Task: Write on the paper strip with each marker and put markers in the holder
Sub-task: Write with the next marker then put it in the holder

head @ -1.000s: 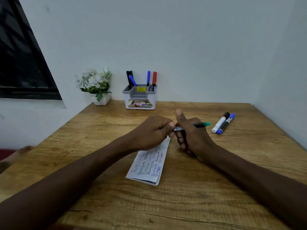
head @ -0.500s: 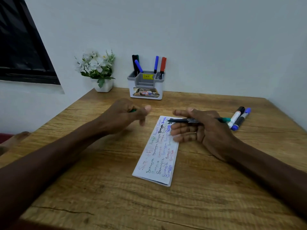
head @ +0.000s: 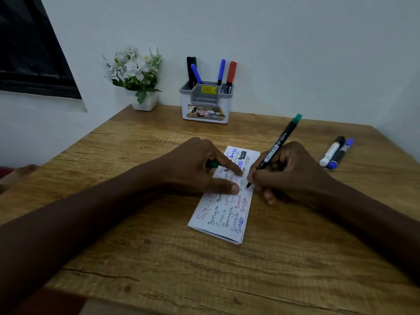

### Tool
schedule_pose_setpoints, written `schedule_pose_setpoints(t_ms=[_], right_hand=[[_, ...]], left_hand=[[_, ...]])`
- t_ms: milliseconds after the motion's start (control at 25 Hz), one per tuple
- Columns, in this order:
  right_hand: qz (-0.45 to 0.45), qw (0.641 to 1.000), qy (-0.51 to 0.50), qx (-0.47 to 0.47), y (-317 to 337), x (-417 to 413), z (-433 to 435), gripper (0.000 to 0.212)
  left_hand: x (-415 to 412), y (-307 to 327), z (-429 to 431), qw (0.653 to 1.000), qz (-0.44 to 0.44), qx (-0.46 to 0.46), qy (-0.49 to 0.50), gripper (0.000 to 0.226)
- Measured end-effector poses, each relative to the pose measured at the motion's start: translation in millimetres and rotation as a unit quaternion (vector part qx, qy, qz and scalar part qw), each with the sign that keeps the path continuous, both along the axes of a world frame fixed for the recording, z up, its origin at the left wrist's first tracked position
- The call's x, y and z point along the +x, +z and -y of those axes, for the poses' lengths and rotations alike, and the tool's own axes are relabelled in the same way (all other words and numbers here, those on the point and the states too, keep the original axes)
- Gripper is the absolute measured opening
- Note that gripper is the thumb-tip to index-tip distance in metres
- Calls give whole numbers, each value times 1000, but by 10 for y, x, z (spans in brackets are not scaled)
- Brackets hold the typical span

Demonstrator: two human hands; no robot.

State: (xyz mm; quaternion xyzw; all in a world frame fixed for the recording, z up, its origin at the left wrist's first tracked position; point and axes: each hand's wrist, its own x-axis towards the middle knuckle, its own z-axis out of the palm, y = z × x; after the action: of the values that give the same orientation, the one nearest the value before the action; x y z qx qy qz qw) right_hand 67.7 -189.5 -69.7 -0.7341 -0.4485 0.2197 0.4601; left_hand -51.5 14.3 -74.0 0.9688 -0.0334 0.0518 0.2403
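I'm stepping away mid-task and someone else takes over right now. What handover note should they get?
Left hand holds the green cap; its fingers press the paper strip onto the table.
Right hand grips the uncapped green marker, tip at the strip's right edge.
Done: several markers stand in the holder; the strip bears writing in several colours.
Left: finish green, cap it, store it; then the black-capped marker and blue-capped marker lying to the right.
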Motion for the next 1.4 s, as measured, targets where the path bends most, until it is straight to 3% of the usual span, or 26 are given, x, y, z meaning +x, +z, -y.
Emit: schedule_pose_setpoints(t_ms=[200, 520, 1400], right_hand=[[71, 997, 15, -5, 12, -48, 12, 10], [103, 993, 46, -18, -13, -33, -6, 6], [69, 997, 10, -20, 2, -31, -20, 7]], left_hand=[[-6, 22, 13, 1000, -2, -2, -1, 45], [4, 24, 16, 1000, -6, 1, -2, 45], [-11, 50, 20, 1000, -5, -1, -12, 44]])
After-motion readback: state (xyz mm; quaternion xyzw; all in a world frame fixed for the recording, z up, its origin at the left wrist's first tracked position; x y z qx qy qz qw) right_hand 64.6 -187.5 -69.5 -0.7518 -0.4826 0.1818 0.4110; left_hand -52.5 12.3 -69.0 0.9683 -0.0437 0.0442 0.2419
